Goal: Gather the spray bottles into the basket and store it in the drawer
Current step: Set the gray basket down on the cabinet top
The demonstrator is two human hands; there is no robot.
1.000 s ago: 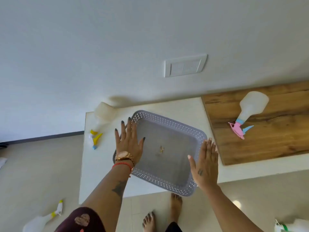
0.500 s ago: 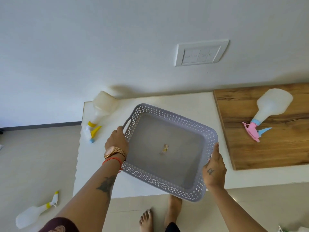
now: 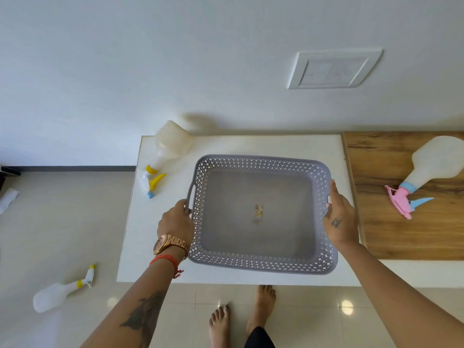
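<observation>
On the white tabletop [image 3: 160, 237]: grey perforated plastic basket [image 3: 261, 266], holding no bottles.
Left hand [image 3: 177, 222]: I have it clamped on the left handle slot.
Right hand [image 3: 340, 222]: gripping the right rim.
Handling: probably light, slightly flexible; I lift by both handles (evenly).
Pending: translucent yellow-trigger spray bottle [image 3: 167, 146] beside the basket.

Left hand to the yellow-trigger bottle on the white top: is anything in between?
Nothing visible. The left hand grips the basket by its left handle; the yellow-trigger bottle lies just beyond on the white top, with only bare surface between. The hand must release the handle first.
</observation>
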